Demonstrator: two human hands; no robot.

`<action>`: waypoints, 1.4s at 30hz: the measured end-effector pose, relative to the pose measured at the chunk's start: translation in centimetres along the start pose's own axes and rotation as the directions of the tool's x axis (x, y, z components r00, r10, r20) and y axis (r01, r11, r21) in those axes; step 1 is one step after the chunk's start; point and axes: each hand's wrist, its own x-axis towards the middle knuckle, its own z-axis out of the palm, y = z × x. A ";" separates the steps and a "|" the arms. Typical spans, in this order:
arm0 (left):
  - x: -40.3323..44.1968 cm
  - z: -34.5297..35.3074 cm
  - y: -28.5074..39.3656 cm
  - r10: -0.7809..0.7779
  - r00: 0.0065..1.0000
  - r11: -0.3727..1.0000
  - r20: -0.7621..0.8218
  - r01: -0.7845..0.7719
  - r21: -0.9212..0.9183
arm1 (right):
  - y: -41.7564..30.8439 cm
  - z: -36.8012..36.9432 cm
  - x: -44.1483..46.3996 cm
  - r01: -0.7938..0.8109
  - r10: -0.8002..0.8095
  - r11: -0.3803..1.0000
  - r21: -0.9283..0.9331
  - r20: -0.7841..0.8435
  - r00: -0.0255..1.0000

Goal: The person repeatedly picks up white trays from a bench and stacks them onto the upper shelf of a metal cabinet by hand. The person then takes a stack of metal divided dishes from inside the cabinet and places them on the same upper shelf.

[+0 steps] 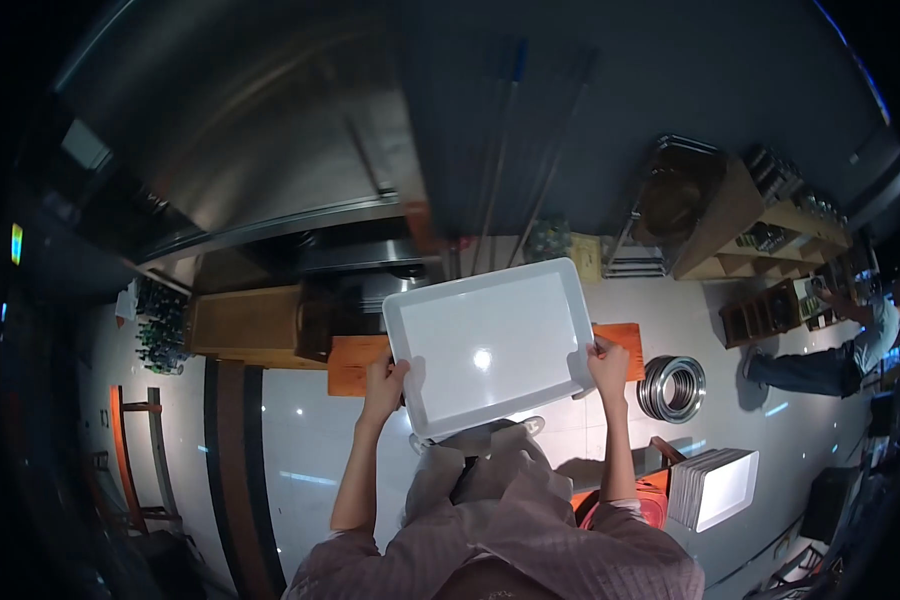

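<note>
A white rectangular tray with a raised rim is held level in front of my body, slightly tilted, its inside bare and shiny. My left hand grips its left edge, thumb over the rim. On the opposite edge, my right hand holds the rim in the same way. Fingers under the tray are hidden. Beneath the tray, an orange wooden board shows at both sides.
Stacked metal rings or trays stand right of the orange wood. A stack of white trays is at lower right, near a red bag. Another person stands far right by wooden crates. Green bottles are at left.
</note>
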 end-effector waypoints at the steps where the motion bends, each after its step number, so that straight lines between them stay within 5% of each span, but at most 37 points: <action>1: -0.2 -2.2 -0.3 0.040 0.997 0.999 -0.066 -0.042 -0.024 | -2.3 0.8 -0.3 0.046 -0.046 0.999 0.015 -0.011 0.999; 7: -5.2 -16.5 -0.8 0.080 0.969 0.990 -0.234 -0.105 -0.094 | -13.4 8.6 -4.4 0.320 -0.319 0.940 0.115 -0.027 0.947; 10: -7.6 -22.2 -1.5 0.078 0.928 0.993 -0.365 -0.106 -0.058 | -18.7 12.8 -5.7 0.371 -0.380 0.899 0.231 -0.005 0.925; 12: -9.1 -25.8 -2.8 0.076 0.884 0.994 -0.461 -0.106 -0.039 | -23.5 14.7 -6.9 0.267 -0.282 0.954 0.135 0.113 0.953; 14: -10.6 -28.8 -5.4 0.182 0.782 0.970 -0.597 -0.243 -0.023 | -27.3 17.1 -7.6 0.343 -0.367 0.924 0.169 0.133 0.921; 16: -13.0 -31.1 -6.1 0.109 0.749 0.976 -0.654 -0.206 -0.073 | -30.8 19.8 -7.6 0.528 -0.565 0.795 0.299 0.047 0.823; 20: -16.0 -35.0 -8.5 0.020 0.657 0.977 -0.754 -0.174 -0.126 | -37.3 23.9 -8.5 0.625 -0.683 0.718 0.307 0.135 0.718; 30: -16.8 -45.2 -10.5 -0.101 0.588 0.968 -0.803 -0.130 -0.217 | -50.7 37.5 -9.9 0.664 -0.743 0.665 0.341 0.218 0.633; 34: -13.6 -51.5 -12.0 -0.051 0.497 0.973 -0.867 -0.171 -0.155 | -57.4 43.3 -10.4 0.635 -0.745 0.625 0.454 0.104 0.659; 36: -12.0 -54.7 -11.9 -0.069 0.504 0.976 -0.861 -0.146 -0.164 | -60.7 45.5 -10.4 0.646 -0.711 0.672 0.362 0.073 0.699; 42: -7.3 -63.7 -12.3 0.038 0.515 0.936 -0.856 -0.319 -0.150 | -71.1 48.0 -10.0 0.759 -0.791 0.570 0.315 -0.043 0.611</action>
